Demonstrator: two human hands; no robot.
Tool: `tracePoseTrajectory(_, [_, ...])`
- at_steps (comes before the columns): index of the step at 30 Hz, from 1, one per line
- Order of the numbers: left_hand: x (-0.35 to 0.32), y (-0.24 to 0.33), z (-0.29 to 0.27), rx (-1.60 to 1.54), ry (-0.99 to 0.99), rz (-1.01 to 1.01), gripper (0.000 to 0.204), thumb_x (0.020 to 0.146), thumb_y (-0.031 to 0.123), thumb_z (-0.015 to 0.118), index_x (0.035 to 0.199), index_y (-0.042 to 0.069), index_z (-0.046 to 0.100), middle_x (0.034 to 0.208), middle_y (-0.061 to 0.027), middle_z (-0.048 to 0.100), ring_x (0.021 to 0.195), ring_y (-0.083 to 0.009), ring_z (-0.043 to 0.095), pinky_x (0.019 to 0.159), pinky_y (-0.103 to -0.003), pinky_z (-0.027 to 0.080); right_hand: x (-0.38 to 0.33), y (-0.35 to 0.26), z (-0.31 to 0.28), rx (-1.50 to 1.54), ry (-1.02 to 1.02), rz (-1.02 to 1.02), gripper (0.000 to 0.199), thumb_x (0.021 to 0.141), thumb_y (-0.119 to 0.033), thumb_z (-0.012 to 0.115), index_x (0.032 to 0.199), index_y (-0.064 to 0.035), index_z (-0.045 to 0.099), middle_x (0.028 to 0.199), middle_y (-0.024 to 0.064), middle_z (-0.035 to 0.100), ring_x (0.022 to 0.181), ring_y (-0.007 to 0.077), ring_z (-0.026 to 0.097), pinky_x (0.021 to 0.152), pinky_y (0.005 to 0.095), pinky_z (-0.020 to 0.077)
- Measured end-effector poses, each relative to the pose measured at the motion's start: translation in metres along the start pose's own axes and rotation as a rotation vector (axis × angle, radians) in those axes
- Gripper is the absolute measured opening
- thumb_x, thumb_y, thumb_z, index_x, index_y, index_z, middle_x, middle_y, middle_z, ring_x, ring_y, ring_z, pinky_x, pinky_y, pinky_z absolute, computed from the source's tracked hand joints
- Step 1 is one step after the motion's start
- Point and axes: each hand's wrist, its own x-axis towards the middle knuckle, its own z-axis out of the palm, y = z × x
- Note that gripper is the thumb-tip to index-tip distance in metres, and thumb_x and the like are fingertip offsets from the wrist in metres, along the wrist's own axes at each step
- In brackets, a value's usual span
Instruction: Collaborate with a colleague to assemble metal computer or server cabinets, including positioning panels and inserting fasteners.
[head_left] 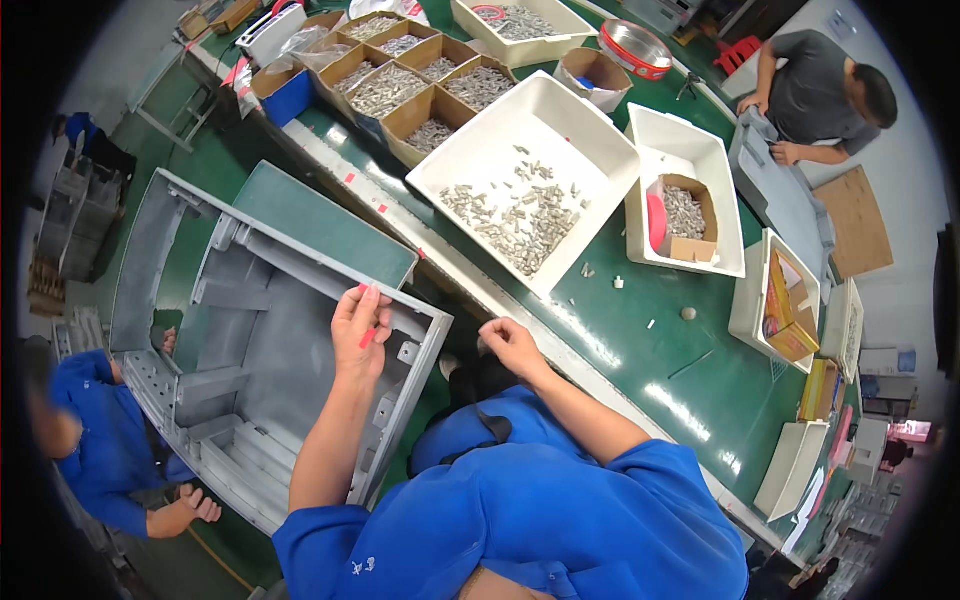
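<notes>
Holding a small red strip [368, 338] against the fingers of your left hand [358, 320], a narrow pinch, you have it over the right end of the grey metal frame [420, 385], though whether your fingertips touch the frame cannot be told. Your right hand [512, 345] is by the near edge of the green bench [640, 350], its grip curled narrow, and you cannot tell from here whether anything is in it. As for progress, the frame's walls and rails look joined, while the strip seems not yet placed, and how much else is left does not show
</notes>
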Motion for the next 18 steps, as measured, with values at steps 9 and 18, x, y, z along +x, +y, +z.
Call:
tracePoseTrajectory(9, [-0.020, 0.005, -0.010, 0.134, -0.155, -0.039, 0.025, 0.072, 0.008, 0.062, 0.094, 0.005, 0.051, 0.082, -0.0039, 0.055, 0.060, -0.0070, 0.047, 0.045, -0.016, 0.034, -0.044, 0.020, -0.007, -0.002, -0.160, 0.148, 0.013, 0.079, -0.016, 0.056, 0.080, -0.0026, 0.056, 0.065, -0.0013, 0.051, 0.057, 0.0038, 0.044, 0.051, 0.0174, 0.0358])
tracePoseTrajectory(18, [-0.021, 0.003, -0.007, -0.022, 0.046, 0.017, 0.022, 0.077, 0.019, 0.058, 0.093, 0.004, 0.053, 0.083, -0.0041, 0.056, 0.065, -0.0070, 0.048, 0.052, -0.019, 0.037, -0.051, 0.048, -0.074, -0.001, -0.292, 0.171, 0.010, 0.079, -0.015, 0.054, 0.082, -0.0058, 0.054, 0.062, -0.0029, 0.047, 0.051, 0.0037, 0.041, 0.043, 0.0171, 0.0302])
